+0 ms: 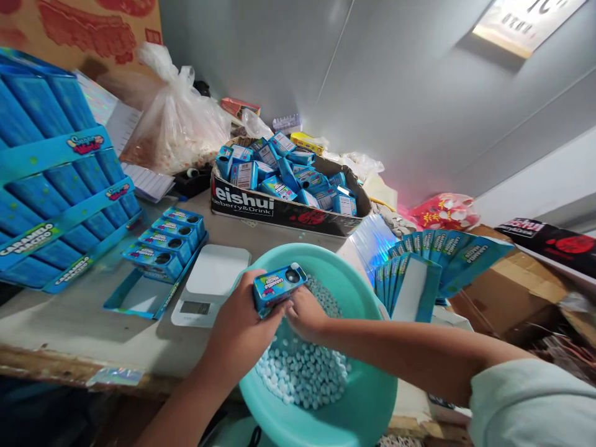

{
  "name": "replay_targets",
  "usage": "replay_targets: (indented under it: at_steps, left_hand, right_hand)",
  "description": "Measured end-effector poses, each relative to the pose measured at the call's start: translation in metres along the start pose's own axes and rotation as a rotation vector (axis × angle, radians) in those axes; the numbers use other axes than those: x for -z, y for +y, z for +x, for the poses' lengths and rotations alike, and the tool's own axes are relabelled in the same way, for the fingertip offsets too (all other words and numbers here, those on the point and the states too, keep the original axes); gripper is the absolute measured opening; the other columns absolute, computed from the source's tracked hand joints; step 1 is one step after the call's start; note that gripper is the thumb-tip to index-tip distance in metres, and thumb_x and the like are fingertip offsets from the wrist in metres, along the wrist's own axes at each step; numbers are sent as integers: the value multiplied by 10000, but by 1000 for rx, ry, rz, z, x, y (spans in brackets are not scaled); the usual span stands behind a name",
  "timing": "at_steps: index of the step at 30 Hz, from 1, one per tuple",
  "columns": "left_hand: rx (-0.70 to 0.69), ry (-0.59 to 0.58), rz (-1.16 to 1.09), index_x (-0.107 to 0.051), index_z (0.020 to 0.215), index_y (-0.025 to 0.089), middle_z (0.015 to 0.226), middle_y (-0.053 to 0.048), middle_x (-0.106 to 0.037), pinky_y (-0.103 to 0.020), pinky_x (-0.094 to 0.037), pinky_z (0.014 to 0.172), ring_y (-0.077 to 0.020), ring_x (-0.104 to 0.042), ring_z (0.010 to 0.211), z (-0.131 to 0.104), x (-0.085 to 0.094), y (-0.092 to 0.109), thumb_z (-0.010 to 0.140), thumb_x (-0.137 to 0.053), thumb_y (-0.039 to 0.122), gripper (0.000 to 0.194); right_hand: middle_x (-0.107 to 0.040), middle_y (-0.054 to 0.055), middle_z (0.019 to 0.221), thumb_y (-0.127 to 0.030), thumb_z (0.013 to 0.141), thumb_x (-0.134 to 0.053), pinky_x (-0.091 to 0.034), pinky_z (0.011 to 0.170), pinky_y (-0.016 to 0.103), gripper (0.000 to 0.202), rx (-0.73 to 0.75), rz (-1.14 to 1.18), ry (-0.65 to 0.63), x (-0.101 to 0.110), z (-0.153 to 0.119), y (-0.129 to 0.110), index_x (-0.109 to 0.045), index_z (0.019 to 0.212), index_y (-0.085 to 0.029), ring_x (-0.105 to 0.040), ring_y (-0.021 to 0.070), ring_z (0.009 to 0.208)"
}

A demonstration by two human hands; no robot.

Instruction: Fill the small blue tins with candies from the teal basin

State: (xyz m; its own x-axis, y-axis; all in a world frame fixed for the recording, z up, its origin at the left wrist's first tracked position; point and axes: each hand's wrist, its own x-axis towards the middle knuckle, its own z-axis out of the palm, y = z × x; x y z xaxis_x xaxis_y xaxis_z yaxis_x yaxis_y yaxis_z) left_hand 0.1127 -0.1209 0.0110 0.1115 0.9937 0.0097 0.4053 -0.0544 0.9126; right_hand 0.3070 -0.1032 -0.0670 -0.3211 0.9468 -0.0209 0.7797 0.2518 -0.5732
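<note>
The small blue printed cardboard box is positioned above the turquoise round plastic basin, with a dark round window at its upper end. The left hand supports the box; its grip is closed around the sides, thumb toward the near side. The right hand is located just beside the lower right edge of the box. The state of its grip cannot be told, as the box partly covers the fingers.

Pale blue-white oval pieces lie in the basin; the right forearm crosses above them and obscures part of the contents. The basin edge stands close against the flat white digital scale on the bench. Left of the scale, a shallow blue cardboard tray carries a row of four similar boxes. A tiered blue cardboard display stack occupies the far left. Behind the basin, a black printed open carton contains jumbled blue boxes. A fan of blue cardboard trays stands to the right. A clear knotted plastic bag rests behind the tray.
</note>
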Motion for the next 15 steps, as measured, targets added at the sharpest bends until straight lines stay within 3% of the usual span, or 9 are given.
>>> replay_targets:
  at_steps: [4, 7, 11, 13, 15]
  left_hand:
    - [-17, 18, 43, -535, 1161, 276, 1079, -36, -699, -358, -513, 801, -268, -690, 1008, 3, 0, 3, 810, -738, 395, 423]
    - [-35, 20, 86, -531, 1161, 268, 1051, -45, -704, -366, -514, 791, -284, -695, 1004, 4, -2, 4, 812, -736, 396, 425]
    - [-48, 18, 152, -524, 1185, 270, 1046, -49, -706, -368, -517, 780, -288, -706, 984, 2, -4, 2, 827, -720, 419, 435]
    - [-48, 7, 172, -517, 1194, 282, 1057, -42, -710, -365, -519, 773, -287, -710, 981, 0, -5, 2, 834, -715, 433, 438]
    - [-39, -5, 193, -507, 1199, 292, 1059, -33, -715, -363, -519, 761, -290, -713, 974, -2, -6, 2, 841, -710, 440, 437]
  right_hand:
    - [-659, 102, 1344, -284, 974, -454, -497, 1057, 380, 410, -49, 231, 44, -40, -16, -54, -578, 1357, -204, -607, 233, 1227]
    - [-715, 84, 1238, -376, 951, -519, -511, 1026, 387, 374, -247, 712, 102, -48, -33, -87, -656, 1254, -206, -646, 250, 1156]
    - [-771, 54, 993, -469, 852, -627, -507, 1016, 426, 330, -554, 1063, -38, -25, -47, -98, -747, 1000, -201, -681, 269, 1069]
    - [-760, 49, 848, -533, 859, -587, -557, 916, 427, 360, -708, 1120, -160, -9, -49, -91, -744, 931, -216, -718, 254, 946]
    - [-728, 53, 738, -559, 888, -513, -592, 764, 391, 396, -714, 1097, -190, 6, -50, -82, -726, 888, -225, -731, 232, 798]
